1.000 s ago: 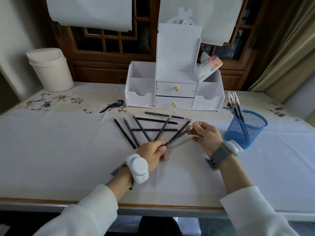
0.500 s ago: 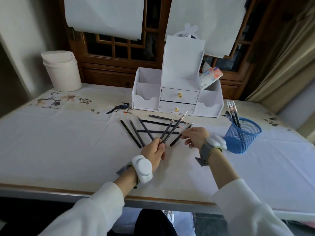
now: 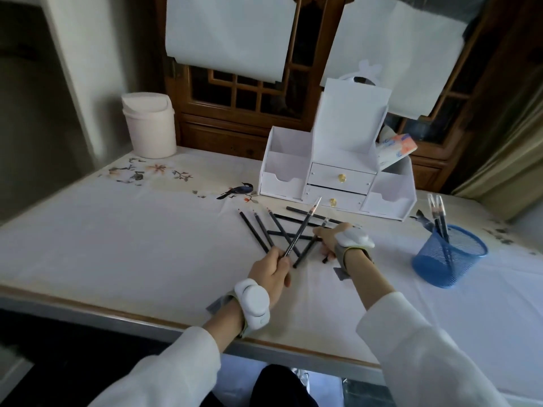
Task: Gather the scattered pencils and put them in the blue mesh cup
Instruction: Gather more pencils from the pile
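My left hand [image 3: 271, 270] is closed around the lower end of one dark pencil [image 3: 302, 229], which tilts up and away toward the organizer. Several more dark pencils [image 3: 258, 230] lie scattered and crossed on the white tablecloth just beyond it. My right hand [image 3: 333, 237] rests palm-down on that pile, fingers touching a pencil [image 3: 307, 251] lying there; whether it grips it I cannot tell. The blue mesh cup [image 3: 449, 257] stands to the right with a few pencils upright in it.
A white desk organizer [image 3: 338, 171] with two drawers stands behind the pencils. A white lidded bin [image 3: 150, 126] sits at the table's far left corner. The table's front edge [image 3: 117, 314] runs close to my body.
The left hand has lifted its pencil so it now points up and away. The right hand let go of that pencil's tip and dropped onto the pile. The view has swung left.
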